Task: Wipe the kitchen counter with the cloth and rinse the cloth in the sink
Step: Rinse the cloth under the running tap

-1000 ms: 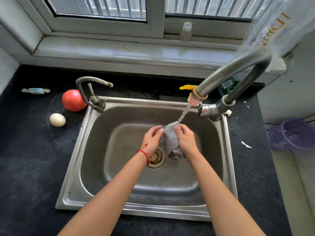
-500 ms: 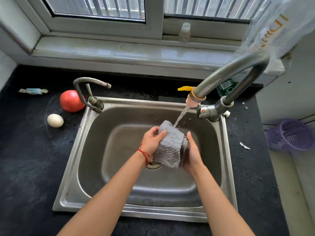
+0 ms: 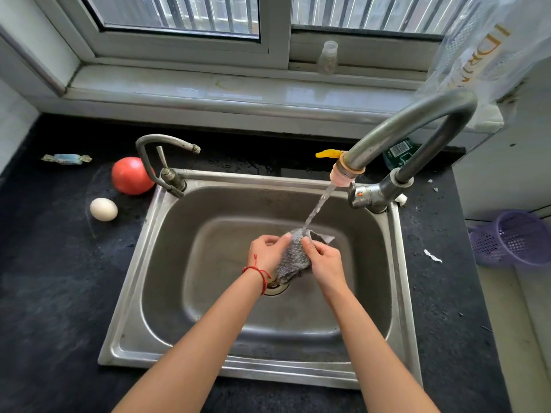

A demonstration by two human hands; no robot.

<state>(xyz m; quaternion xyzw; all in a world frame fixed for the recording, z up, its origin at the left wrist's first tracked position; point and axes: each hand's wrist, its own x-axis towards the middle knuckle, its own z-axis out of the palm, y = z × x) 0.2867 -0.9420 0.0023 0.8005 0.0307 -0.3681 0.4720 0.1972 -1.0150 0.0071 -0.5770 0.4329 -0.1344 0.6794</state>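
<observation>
A wet grey textured cloth [image 3: 293, 254] is bunched over the middle of the steel sink [image 3: 155, 263], right above the drain. My left hand [image 3: 265, 253], with a red string on the wrist, grips its left side. My right hand [image 3: 325, 260] grips its right side. Water runs from the pink nozzle of the big curved tap [image 3: 411, 126] onto the top of the cloth. The black counter [image 3: 53, 278] surrounds the sink.
A tomato [image 3: 131, 175], an egg [image 3: 103, 209] and a wrapped sweet [image 3: 67, 159] lie on the counter left of the sink. A small second tap [image 3: 167, 162] stands at the sink's back left corner. A purple basket [image 3: 515, 238] sits at right. A paper scrap [image 3: 432, 255] lies right of the sink.
The cloth was spread wide between my hands half a second ago; now it is bunched narrow again, with both hands close together under the stream.
</observation>
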